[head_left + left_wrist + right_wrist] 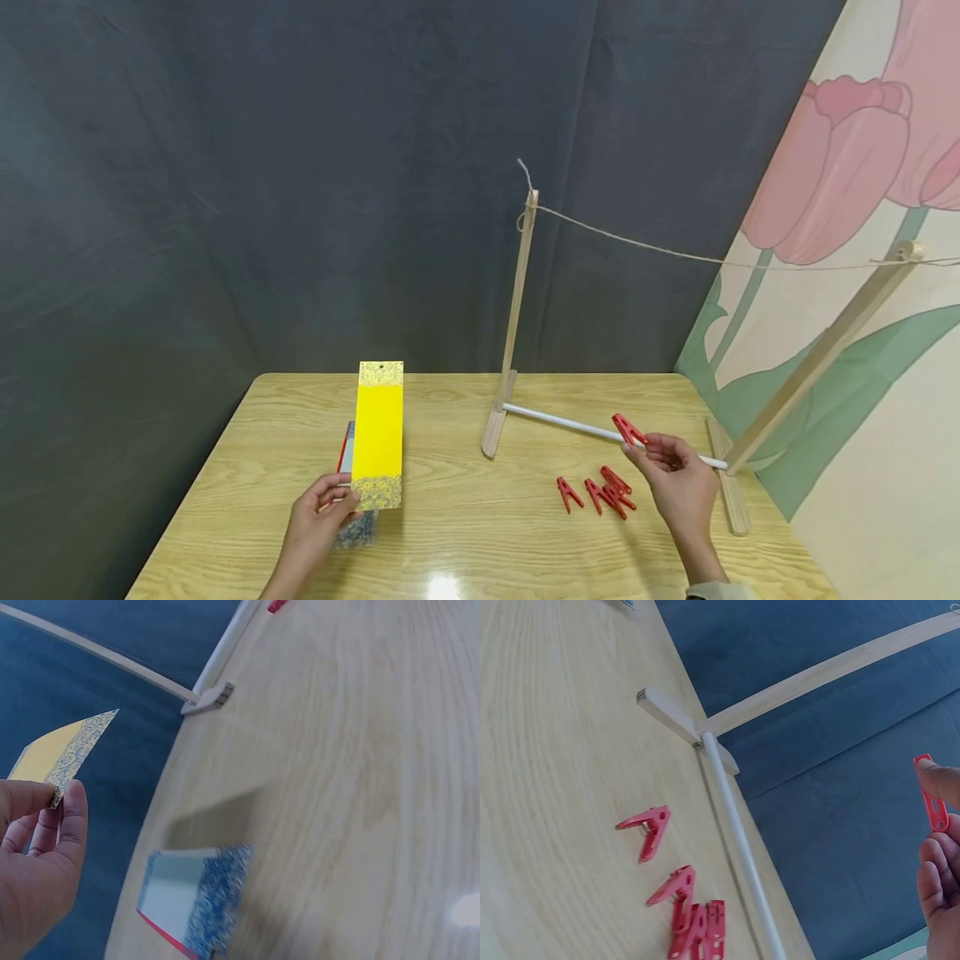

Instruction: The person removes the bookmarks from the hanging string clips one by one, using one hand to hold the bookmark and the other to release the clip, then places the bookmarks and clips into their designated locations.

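A staged recording booth, not a lived-in room: a wooden desk (pixel 465 533) backed by a dark fabric backdrop (pixel 300 167), with a painted tulip panel (pixel 847 250) along its right edge.

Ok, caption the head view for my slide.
Left hand lifts a yellow card; right hand pinches a red clothespin beside a wooden line stand.

Your yellow card (pixel 378 433) stands upright at nine o'clock; your red clothespin (pixel 628 431) tilts, raised, at three o'clock.
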A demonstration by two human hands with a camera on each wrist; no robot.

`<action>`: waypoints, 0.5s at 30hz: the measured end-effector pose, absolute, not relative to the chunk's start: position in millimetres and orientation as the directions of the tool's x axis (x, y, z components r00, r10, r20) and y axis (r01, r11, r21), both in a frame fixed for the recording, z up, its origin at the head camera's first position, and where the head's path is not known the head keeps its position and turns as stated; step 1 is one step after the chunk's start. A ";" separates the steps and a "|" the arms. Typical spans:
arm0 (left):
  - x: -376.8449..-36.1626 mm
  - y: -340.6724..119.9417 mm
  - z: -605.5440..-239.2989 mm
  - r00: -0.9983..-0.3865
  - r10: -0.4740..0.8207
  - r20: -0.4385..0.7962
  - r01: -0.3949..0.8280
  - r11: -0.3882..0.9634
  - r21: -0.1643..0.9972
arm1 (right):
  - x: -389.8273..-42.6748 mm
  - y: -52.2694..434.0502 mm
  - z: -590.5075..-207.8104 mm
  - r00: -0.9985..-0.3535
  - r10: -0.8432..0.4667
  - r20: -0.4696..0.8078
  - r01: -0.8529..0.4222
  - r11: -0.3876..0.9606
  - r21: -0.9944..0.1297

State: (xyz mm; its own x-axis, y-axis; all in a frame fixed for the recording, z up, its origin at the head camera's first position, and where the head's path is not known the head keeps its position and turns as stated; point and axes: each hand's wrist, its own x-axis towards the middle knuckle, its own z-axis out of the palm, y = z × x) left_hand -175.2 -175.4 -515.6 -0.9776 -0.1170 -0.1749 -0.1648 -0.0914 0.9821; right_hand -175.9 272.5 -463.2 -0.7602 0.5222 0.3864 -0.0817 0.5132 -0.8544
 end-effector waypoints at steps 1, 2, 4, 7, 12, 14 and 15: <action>-174.9 -177.0 -517.4 -0.975 -0.122 -0.183 -0.173 -0.090 0.981 | -175.8 272.2 -464.6 -0.762 0.521 0.384 -0.075 0.518 -0.852; -174.4 -178.5 -519.1 -0.974 -0.126 -0.188 -0.178 -0.088 0.980 | -175.6 271.9 -465.9 -0.765 0.519 0.381 -0.068 0.523 -0.850; -173.4 -181.5 -522.3 -0.972 -0.130 -0.193 -0.183 -0.084 0.979 | -174.9 271.6 -468.7 -0.769 0.521 0.371 -0.052 0.527 -0.848; -172.3 -185.7 -527.4 -0.970 -0.145 -0.195 -0.184 -0.082 0.979 | -173.9 271.6 -474.1 -0.775 0.530 0.345 -0.015 0.530 -0.848; -170.4 -192.7 -537.1 -0.962 -0.165 -0.217 -0.204 -0.089 0.975 | -174.1 273.4 -486.2 -0.774 0.540 0.331 0.024 0.547 -0.837; -170.1 -195.8 -541.5 -0.960 -0.165 -0.227 -0.216 -0.084 0.973 | -174.5 274.1 -492.1 -0.773 0.541 0.331 0.037 0.560 -0.828; -169.8 -197.5 -543.7 -0.958 -0.166 -0.232 -0.221 -0.081 0.972 | -174.6 274.3 -495.1 -0.773 0.541 0.331 0.042 0.564 -0.824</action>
State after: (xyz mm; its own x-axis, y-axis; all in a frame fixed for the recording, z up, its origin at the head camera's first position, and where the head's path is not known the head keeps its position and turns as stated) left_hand -169.8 -197.5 -543.7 -0.9584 -0.1665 -0.2318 -0.2211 -0.0807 0.9719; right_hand -174.6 274.3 -495.1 -0.7731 0.5409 0.3312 0.0417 0.5644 -0.8244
